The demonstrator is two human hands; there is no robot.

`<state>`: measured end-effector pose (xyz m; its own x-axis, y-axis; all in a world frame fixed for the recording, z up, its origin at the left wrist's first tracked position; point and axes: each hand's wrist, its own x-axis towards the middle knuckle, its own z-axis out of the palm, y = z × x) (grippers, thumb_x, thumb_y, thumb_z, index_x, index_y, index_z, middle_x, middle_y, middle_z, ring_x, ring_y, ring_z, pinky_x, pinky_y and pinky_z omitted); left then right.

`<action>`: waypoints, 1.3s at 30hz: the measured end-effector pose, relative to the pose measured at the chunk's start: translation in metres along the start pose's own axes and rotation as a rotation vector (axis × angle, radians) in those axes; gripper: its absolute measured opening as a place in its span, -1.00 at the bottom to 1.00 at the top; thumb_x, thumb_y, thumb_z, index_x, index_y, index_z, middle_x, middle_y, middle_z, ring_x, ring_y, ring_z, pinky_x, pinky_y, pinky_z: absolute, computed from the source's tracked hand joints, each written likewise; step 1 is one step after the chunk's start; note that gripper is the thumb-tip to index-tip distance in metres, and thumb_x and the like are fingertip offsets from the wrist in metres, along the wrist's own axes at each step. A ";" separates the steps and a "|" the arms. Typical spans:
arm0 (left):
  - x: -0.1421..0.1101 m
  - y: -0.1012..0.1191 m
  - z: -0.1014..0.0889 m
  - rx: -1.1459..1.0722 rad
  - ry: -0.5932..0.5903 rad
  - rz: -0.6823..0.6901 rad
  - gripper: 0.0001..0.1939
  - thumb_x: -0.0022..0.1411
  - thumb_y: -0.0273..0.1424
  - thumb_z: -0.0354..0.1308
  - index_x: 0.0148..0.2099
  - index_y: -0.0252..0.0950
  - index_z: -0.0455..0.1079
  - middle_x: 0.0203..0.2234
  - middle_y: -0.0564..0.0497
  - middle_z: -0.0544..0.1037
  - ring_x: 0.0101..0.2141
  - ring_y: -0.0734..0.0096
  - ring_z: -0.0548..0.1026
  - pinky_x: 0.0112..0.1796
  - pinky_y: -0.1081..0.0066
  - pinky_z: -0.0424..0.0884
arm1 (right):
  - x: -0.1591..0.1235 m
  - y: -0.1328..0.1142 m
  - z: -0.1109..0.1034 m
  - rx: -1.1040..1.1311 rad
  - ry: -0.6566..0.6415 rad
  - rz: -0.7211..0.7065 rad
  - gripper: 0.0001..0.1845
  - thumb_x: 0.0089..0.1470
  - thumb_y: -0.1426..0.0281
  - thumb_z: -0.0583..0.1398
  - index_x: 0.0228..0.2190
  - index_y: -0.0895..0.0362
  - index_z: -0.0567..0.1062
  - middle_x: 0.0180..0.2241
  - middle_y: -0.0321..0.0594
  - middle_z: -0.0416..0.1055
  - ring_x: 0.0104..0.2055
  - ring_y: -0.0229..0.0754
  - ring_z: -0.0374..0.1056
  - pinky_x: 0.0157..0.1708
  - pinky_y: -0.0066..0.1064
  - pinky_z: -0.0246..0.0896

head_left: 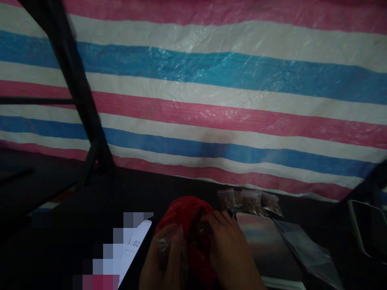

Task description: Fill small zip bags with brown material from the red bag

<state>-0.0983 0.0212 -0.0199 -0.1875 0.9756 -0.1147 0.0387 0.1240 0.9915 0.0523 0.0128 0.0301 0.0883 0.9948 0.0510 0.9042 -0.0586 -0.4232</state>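
A red plastic bag (184,205) stands with its mouth open on the dark surface in front of me, dark loose contents partly showing inside. My left hand (161,257) is at its near left side, fingers closed on a small clear plastic bag (165,242). From the right, my right hand (226,245) reaches into the mouth of the red bag with its fingers curled. The fingertips are hidden there, and what they grip cannot be made out. Just right of that hand lies a flat silver-topped device (266,237) with a pale front edge, resembling a scale.
Several small zip bags of brown bits (252,203) lie behind the silver device. An empty-looking clear bag (311,249) lies to its right. A lit phone (133,249) is at left, a dark phone-like device (370,229) at far right. A striped tarp (211,92) hangs behind.
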 end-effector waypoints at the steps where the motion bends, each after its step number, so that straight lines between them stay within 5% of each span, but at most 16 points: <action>1: 0.004 0.004 -0.002 0.002 -0.029 -0.018 -0.55 0.22 -0.02 0.23 0.01 -0.19 0.55 -0.06 -0.05 0.73 0.01 0.00 0.66 -0.01 0.21 0.62 | 0.001 -0.001 0.001 -0.003 0.001 0.003 -0.41 0.08 0.73 0.05 0.00 0.10 0.64 0.10 -0.10 0.57 0.18 0.12 0.37 0.19 -0.06 0.20; 9: 0.008 0.006 0.004 -0.155 -0.054 -0.144 -0.54 0.26 0.01 0.23 0.04 -0.16 0.53 -0.03 -0.03 0.69 0.02 0.11 0.64 -0.01 0.29 0.57 | 0.001 -0.002 0.009 0.006 0.037 -0.016 -0.48 0.06 0.69 0.10 -0.07 0.08 0.64 0.02 -0.12 0.61 0.12 0.13 0.37 0.10 -0.07 0.16; 17: 0.014 0.011 -0.005 -0.136 -0.101 -0.210 -0.43 0.22 0.12 0.21 0.06 -0.19 0.52 -0.02 -0.09 0.70 0.01 0.05 0.65 -0.10 0.29 0.63 | 0.003 0.002 0.015 0.240 0.058 -0.045 -0.51 -0.07 0.70 0.16 -0.20 0.03 0.66 -0.10 -0.18 0.64 0.05 0.05 0.42 0.06 -0.13 0.17; 22: 0.018 0.002 -0.006 -0.066 -0.063 -0.032 -0.35 0.21 0.15 0.23 0.16 -0.16 0.46 0.16 -0.09 0.61 0.18 0.01 0.55 0.12 0.20 0.55 | 0.006 0.022 0.014 0.600 0.063 0.062 -0.56 -0.04 0.66 0.19 -0.19 0.04 0.65 -0.10 -0.17 0.59 0.02 0.01 0.47 0.08 -0.16 0.24; 27: 0.015 -0.013 0.005 0.038 -0.112 0.127 -0.38 0.16 0.03 0.33 0.18 -0.15 0.47 0.14 -0.12 0.64 0.19 -0.08 0.55 0.19 0.05 0.51 | 0.004 0.029 -0.005 0.904 -0.002 -0.039 -0.63 0.06 0.58 0.19 -0.13 0.05 0.61 -0.06 -0.20 0.61 0.07 -0.01 0.49 0.15 -0.15 0.27; 31: 0.009 -0.027 0.020 0.018 -0.100 0.267 -0.50 0.27 -0.09 0.22 0.19 -0.14 0.46 0.17 -0.13 0.62 0.18 -0.05 0.56 0.21 0.01 0.47 | -0.003 0.016 -0.019 0.756 0.034 -0.083 -0.61 0.05 0.61 0.22 -0.13 0.00 0.62 -0.04 -0.22 0.60 0.07 -0.01 0.48 0.14 -0.14 0.29; 36: 0.010 -0.035 0.026 0.039 -0.122 0.354 -0.58 0.31 -0.16 0.16 0.16 -0.14 0.47 0.13 -0.15 0.63 0.16 -0.05 0.56 0.23 -0.03 0.44 | -0.006 0.001 -0.019 0.365 0.169 -0.448 -0.46 0.06 0.76 0.11 -0.13 0.00 0.64 0.02 -0.21 0.60 0.07 -0.09 0.49 0.11 -0.21 0.32; 39: 0.010 -0.031 0.025 0.006 -0.150 0.362 -0.59 0.31 -0.10 0.20 0.13 -0.11 0.50 0.08 -0.14 0.65 0.11 -0.07 0.59 0.15 0.01 0.52 | -0.007 -0.002 -0.019 0.289 0.215 -0.500 -0.44 0.09 0.77 0.09 -0.10 -0.01 0.64 0.03 -0.23 0.61 0.04 -0.11 0.50 0.04 -0.26 0.36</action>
<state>-0.0769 0.0319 -0.0531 -0.0147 0.9720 0.2347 0.0822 -0.2327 0.9691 0.0576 0.0039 0.0483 -0.2073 0.8549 0.4756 0.7104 0.4658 -0.5276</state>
